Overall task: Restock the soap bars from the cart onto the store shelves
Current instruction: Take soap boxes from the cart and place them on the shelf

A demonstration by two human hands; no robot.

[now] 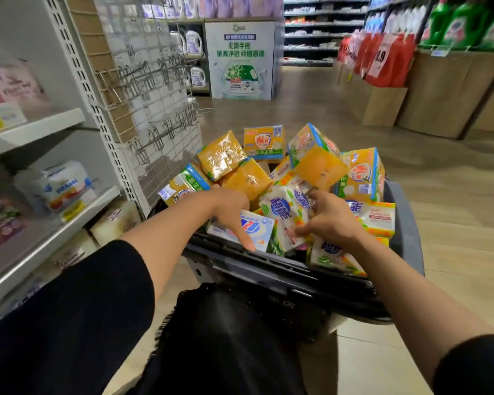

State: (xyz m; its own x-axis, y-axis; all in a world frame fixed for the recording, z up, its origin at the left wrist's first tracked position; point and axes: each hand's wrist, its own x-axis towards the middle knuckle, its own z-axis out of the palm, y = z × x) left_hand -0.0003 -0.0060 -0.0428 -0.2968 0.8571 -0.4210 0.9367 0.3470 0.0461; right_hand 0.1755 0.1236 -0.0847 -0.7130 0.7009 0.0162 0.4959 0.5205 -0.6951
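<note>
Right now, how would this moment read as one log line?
stage: picking from cart | left hand: on blue-white soap pack | right hand: grips white soap pack

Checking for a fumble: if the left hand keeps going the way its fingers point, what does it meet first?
Probably the white and blue soap pack directly under the left hand; its fingertips look at or on the wrapper, though contact is unclear.

A shop aisle with a pale wood-look floor (311, 109). A wire hook rack (154, 89) stands at left, a detergent advert panel (241, 58) ahead, cardboard display bins (439, 92) at right.
</note>
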